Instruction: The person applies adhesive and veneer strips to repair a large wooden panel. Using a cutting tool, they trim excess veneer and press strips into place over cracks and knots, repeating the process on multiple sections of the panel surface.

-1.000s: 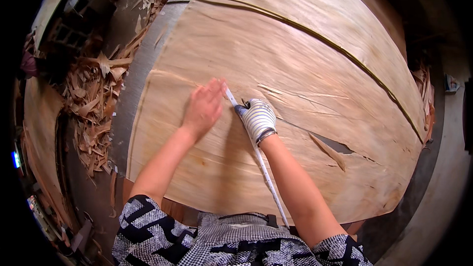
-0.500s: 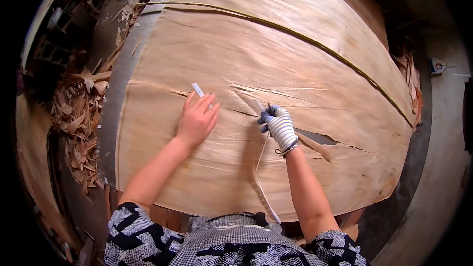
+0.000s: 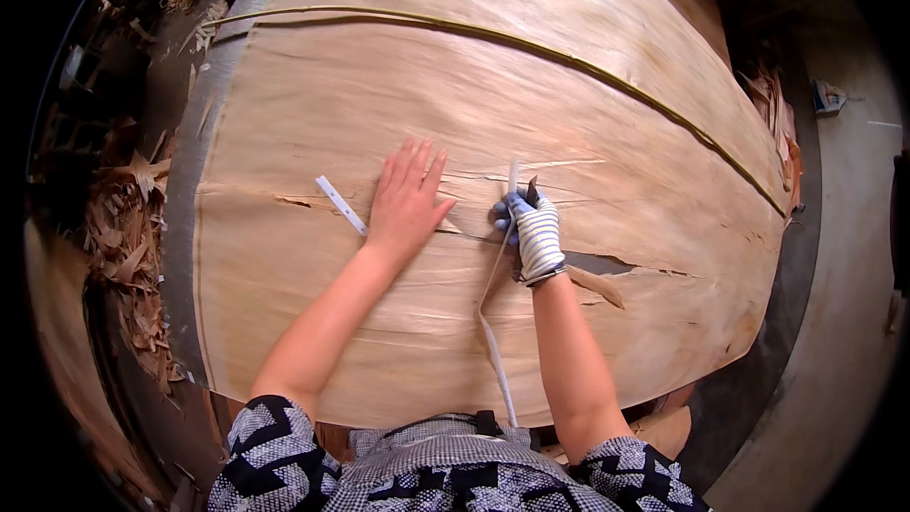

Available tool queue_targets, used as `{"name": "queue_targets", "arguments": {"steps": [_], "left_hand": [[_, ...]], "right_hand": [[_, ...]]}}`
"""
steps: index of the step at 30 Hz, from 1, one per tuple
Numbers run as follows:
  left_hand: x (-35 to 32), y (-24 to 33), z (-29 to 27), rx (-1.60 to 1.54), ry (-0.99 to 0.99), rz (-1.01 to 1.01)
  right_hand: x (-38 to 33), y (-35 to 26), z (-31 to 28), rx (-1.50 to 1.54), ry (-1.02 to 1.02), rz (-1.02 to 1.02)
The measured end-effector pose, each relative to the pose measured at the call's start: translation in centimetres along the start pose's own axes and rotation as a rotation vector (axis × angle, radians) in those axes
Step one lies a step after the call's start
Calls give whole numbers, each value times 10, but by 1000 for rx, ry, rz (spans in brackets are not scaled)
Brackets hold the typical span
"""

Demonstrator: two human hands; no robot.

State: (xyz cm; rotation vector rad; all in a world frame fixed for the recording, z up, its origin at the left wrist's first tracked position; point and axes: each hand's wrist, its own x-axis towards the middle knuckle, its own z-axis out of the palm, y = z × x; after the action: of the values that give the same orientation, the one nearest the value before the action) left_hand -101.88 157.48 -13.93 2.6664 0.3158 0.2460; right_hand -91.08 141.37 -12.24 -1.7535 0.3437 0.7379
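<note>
the bare left hand (image 3: pixel 406 197) lies flat and fully open on a large veneer sheet (image 3: pixel 588 85), fingers spread, palm pressing the wood and gripping nothing. just to its left a short white tape piece (image 3: pixel 340 205) sits stuck across a split (image 3: pixel 294 201) in the sheet. the gloved right hand (image 3: pixel 533 232) is closed around a small dark tool (image 3: pixel 532 192) and pinches a long white tape strip (image 3: pixel 493 341), which trails back over the sheet toward the person's waist, while its far end lies on a crack near the fingertips. a torn gap (image 3: pixel 607 264) opens just right of the glove. wood scraps (image 3: pixel 123 246) are heaped beside the sheet's left edge.
</note>
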Motion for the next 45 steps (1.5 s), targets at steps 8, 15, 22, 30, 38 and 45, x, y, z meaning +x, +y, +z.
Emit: {"name": "queue_targets", "arguments": {"steps": [8, 15, 22, 30, 38, 45], "left_hand": [[17, 2, 12, 63, -55, 44], [17, -3, 10, -130, 41, 14], [10, -11, 2, -16, -82, 256], [11, -11, 4, 121, -67, 370], [-31, 43, 41, -227, 4, 404], [-41, 147, 80, -362, 22, 512]], "right_hand": [[-4, -12, 1, -46, -120, 0], [7, -18, 38, -150, -311, 65], [13, -8, 51, -338, -219, -26], [-8, -9, -10, -747, 14, -350], [-155, 68, -286, 312, 610, -294], [-281, 138, -451, 388, 1170, -283]]}}
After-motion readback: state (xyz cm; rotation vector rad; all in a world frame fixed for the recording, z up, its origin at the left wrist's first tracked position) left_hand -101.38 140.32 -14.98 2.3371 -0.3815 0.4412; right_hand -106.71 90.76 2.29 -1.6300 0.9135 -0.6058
